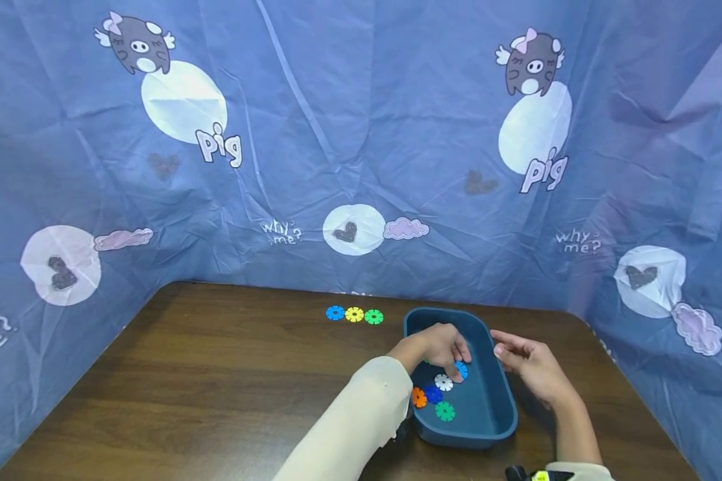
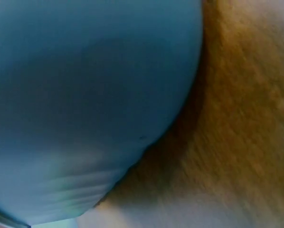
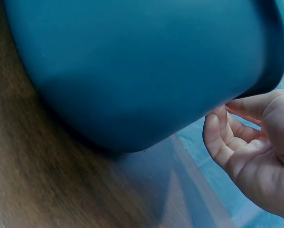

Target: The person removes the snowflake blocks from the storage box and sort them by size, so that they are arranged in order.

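Note:
A dark blue plastic tub (image 1: 469,427) stands at the right side of the table. Inside it my left hand (image 1: 442,345) reaches down, its thumb and fingers at a light blue notched disc (image 1: 461,370); whether they grip it I cannot tell. Near that hand lie a white disc (image 1: 443,382), a dark blue disc (image 1: 434,394), an orange disc (image 1: 419,397) and a green disc (image 1: 445,411). Beyond the tub's right wall is my right hand (image 1: 537,371), its fingertips touching the outside just below the rim. The left wrist view shows only the tub's outer wall (image 2: 108,95) and table.
Left of the tub's far end, a blue disc (image 1: 335,312), a yellow disc (image 1: 354,314) and a green disc (image 1: 374,316) lie in a row on the brown wooden table (image 1: 216,374). A blue printed cloth (image 1: 361,167) hangs behind and around the table.

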